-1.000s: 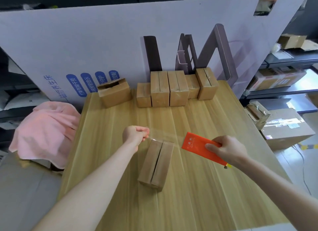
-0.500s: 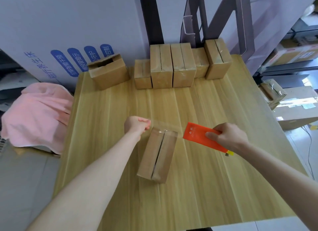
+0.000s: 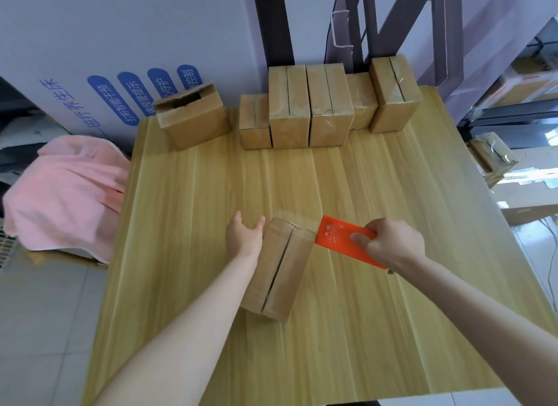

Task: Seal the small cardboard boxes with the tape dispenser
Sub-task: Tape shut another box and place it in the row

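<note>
A small cardboard box [image 3: 279, 269] lies in the middle of the wooden table [image 3: 377, 330], its top seam facing up, with clear tape across its far end. My left hand [image 3: 245, 235] rests with straight fingers against the box's far left corner. My right hand [image 3: 389, 244] grips the orange tape dispenser [image 3: 338, 235], whose front edge touches the box's far right corner. Along the table's far edge stand several more small boxes [image 3: 311, 109], and one box with loose flaps [image 3: 191, 118] sits at the far left.
A pink cloth [image 3: 66, 194] is heaped off the table's left side. A large grey board [image 3: 120, 37] with blue lettering stands behind the table, with dark frame pieces [image 3: 273, 25] leaning against it. Shelves and cartons [image 3: 495, 158] fill the right.
My left hand let go of the pinched tape end and opened flat against the box. The dispenser moved left up to the box, laying the tape over its far end.
</note>
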